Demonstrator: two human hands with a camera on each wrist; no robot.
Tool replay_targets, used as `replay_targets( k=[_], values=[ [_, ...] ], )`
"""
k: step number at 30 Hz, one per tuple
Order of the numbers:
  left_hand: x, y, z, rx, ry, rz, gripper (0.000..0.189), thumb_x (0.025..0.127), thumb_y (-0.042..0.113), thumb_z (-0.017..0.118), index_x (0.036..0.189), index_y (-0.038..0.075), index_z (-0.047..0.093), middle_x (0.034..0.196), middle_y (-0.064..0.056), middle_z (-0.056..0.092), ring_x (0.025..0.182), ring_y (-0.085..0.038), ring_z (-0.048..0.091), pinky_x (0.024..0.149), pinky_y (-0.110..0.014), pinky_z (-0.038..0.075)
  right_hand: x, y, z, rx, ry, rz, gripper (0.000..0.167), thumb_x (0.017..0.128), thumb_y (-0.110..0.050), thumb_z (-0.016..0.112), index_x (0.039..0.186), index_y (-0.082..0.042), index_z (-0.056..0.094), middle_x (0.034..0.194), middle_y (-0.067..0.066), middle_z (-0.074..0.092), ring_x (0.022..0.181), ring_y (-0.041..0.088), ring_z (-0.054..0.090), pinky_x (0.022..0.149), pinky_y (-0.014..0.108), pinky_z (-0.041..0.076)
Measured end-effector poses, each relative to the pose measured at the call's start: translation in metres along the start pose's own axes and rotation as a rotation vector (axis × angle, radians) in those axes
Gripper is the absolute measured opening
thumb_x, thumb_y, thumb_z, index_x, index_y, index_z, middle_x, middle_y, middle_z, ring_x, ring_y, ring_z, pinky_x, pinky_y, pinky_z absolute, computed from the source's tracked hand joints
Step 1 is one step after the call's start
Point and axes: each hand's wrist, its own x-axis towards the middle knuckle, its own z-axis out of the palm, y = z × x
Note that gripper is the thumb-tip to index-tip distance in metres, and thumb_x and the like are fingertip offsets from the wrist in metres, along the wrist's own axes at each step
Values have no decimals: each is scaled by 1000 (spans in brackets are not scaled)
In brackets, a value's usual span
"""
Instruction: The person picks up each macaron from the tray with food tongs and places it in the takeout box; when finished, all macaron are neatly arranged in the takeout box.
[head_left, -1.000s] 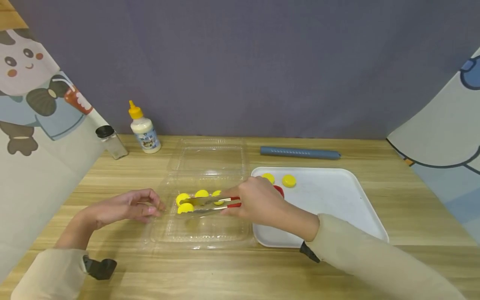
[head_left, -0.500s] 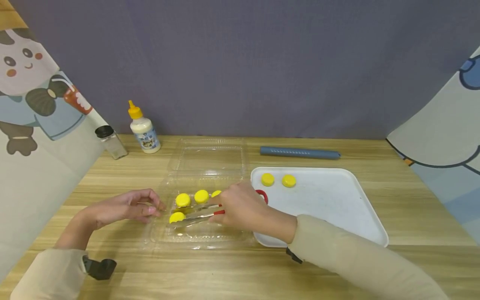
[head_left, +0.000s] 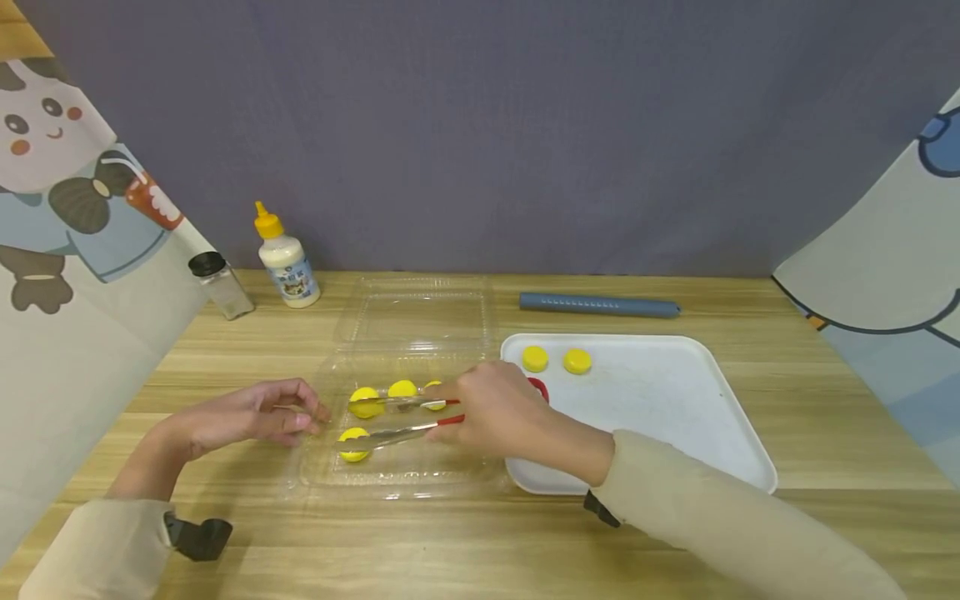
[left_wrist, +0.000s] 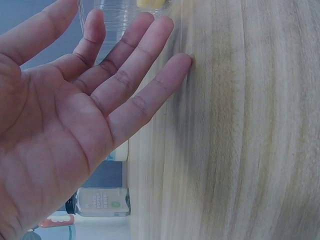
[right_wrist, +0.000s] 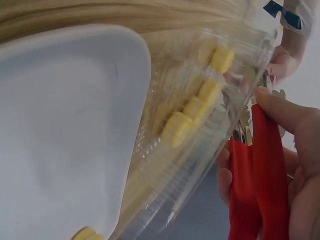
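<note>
My right hand (head_left: 502, 412) grips red-handled metal tongs (head_left: 390, 435) over a clear plastic box (head_left: 420, 483). The tongs' arms stand apart; the nearer tip overlaps a round yellow macaron-like piece (head_left: 352, 455) at the box's front left. The farther arm crosses in front of the back row, where three more yellow pieces (right_wrist: 177, 129) sit, partly covered in the head view. At the box's left side, my left hand (head_left: 255, 412) holds nothing. Its fingers (left_wrist: 142, 100) are extended and slightly bent in the left wrist view, one fingertip right at the wooden surface.
Right of the box lies a white tray (head_left: 637, 417) with two yellow pieces (head_left: 577, 361) near its back left. The box's lid (head_left: 423, 312) lies open behind. A squeeze bottle (head_left: 291, 271), a black-capped pepper jar (head_left: 223, 287) and a blue-grey bar (head_left: 600, 305) stand or lie farther back.
The front-left yellow piece has shifted left and toward me, away from the back row. The tongs have spread apart around where it lies. My left hand has stayed in place.
</note>
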Motion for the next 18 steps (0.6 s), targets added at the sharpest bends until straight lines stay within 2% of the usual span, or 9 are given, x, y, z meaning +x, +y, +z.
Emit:
replay_targets(
  k=[2,6,9,11,15,18],
  values=[
    [0,1,0,1,2,-1,26,106,13,51,120,-8,48,130,-22,53,120,-24,59,96,-32,54,-5,5,-3,29,33,3,46,81,-49,83,120,-26,77,53,-11,57,52,9,46,45,25,29],
    [2,2,0,7,5,-12,27,106,15,52,120,-8,48,130,-22,53,120,-25,59,96,-32,54,-17,16,-9,85,103,17,48,79,-47,86,120,-23,77,59,-11,64,49,2,42,45,23,28],
    [3,3,0,11,6,-22,28,106,15,52,120,-8,48,130,-21,53,121,-25,59,96,-33,54,-27,25,-15,109,157,21,50,78,-46,87,119,-19,78,79,-6,76,52,-2,48,45,20,32],
    [3,3,0,16,9,-25,28,106,16,52,120,-8,49,130,-21,53,121,-26,58,96,-33,54,-33,31,-20,111,177,34,51,77,-46,87,118,-17,78,87,-3,78,55,-2,52,46,20,35],
    [2,1,0,22,9,-19,28,106,16,51,121,-8,48,130,-21,53,121,-25,58,96,-33,54,-45,43,-27,102,201,72,50,78,-45,86,120,-18,77,90,-2,78,54,0,50,51,24,39],
    [1,0,0,22,8,-16,28,106,16,51,121,-8,48,130,-21,53,121,-25,58,96,-33,54,-55,53,-33,99,207,113,50,79,-44,86,122,-19,76,93,-1,78,52,2,45,52,27,39]
  ],
)
